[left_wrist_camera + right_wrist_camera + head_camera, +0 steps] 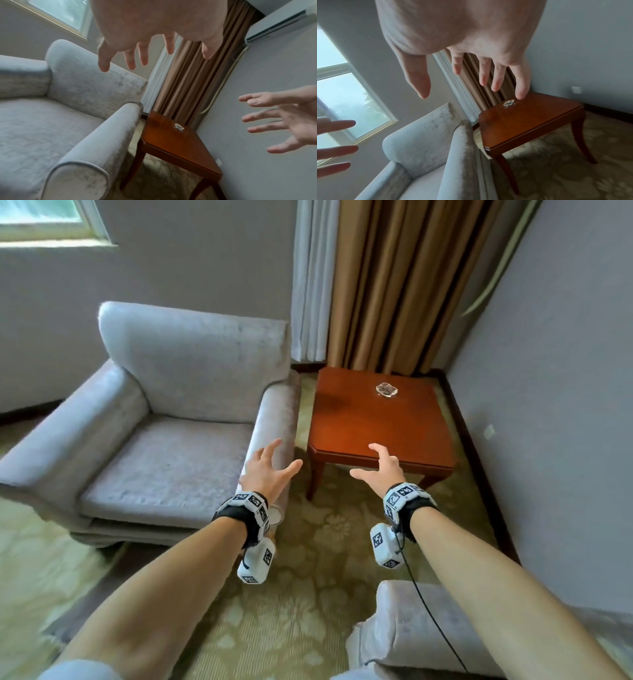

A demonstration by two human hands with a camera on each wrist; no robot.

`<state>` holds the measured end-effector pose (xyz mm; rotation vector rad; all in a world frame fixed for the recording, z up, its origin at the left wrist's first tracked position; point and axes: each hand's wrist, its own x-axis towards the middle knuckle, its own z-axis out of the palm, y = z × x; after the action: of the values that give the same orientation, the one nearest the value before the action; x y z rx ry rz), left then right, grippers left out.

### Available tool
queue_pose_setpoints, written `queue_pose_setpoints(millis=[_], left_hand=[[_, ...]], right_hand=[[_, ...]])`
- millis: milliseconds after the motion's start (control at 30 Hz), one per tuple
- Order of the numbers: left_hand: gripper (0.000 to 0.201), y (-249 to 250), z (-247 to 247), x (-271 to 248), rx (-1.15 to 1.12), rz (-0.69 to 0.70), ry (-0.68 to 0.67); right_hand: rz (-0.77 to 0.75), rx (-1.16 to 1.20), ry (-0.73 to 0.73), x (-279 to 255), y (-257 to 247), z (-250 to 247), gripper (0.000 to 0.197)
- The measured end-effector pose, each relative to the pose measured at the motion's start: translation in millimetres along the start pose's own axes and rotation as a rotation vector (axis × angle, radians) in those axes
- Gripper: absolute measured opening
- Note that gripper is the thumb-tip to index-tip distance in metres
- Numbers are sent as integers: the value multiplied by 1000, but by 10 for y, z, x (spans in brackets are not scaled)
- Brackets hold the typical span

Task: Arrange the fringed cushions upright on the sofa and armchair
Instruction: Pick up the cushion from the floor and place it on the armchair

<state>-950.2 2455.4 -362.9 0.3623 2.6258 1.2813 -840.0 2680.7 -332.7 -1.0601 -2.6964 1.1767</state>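
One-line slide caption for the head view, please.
Both open hands, left and right, hover between empty grey velvet armchair and wooden side table.

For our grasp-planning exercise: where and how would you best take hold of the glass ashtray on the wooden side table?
Pinch the glass ashtray across its outer rim, coming down from above, I'd judge: it lies low and flat on the side table, with bare tabletop all round it.
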Motion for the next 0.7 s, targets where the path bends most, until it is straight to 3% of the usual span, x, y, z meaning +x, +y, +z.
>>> queue_pose_setpoints(millis=[333, 533, 700], left_hand=[[82, -792, -742, 304, 32, -237, 211], [73, -980, -1040, 501, 148, -385, 389], [82, -1059, -1228, 575, 65, -506, 526]], right_hand=[[-198, -74, -245, 743, -997, 1000, 73], [-297, -43, -384, 1361, -1543, 1414, 73], [-389, -54, -492, 1784, -1873, 1730, 77]])
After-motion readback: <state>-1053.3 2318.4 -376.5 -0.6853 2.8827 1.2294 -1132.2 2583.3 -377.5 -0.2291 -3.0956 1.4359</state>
